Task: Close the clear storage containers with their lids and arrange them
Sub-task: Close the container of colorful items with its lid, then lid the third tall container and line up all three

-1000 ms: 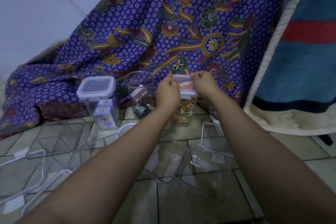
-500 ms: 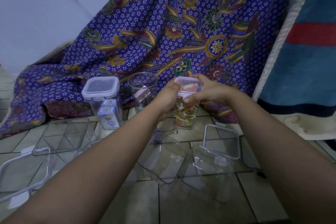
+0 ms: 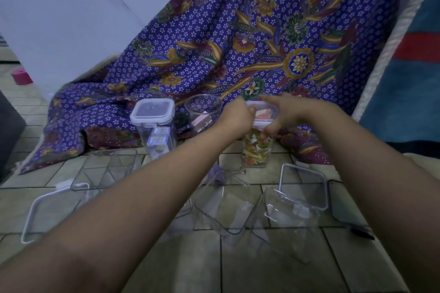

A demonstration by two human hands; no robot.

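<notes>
Left grip [image 3: 238, 114] and right grip [image 3: 284, 112] both curl onto the lid [image 3: 263, 115], one at each side, fingers pinching its rim. The lid lies atop the tall container [image 3: 257, 150], which stands upright on the floor [image 3: 190, 264] directly beneath both grips, equally near each. Closing it likely needs a straight downward press. A round open container [image 3: 203, 112] stands just left of the tall one.

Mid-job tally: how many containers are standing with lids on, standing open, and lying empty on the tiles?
Standing, lid on: 2 (container of small boxes; container of colourful pieces, its lid held by left hand and right hand)
Standing, open: 1 (round container)
Lying on tiles: 3 (empty containers)
Total: 6
</notes>
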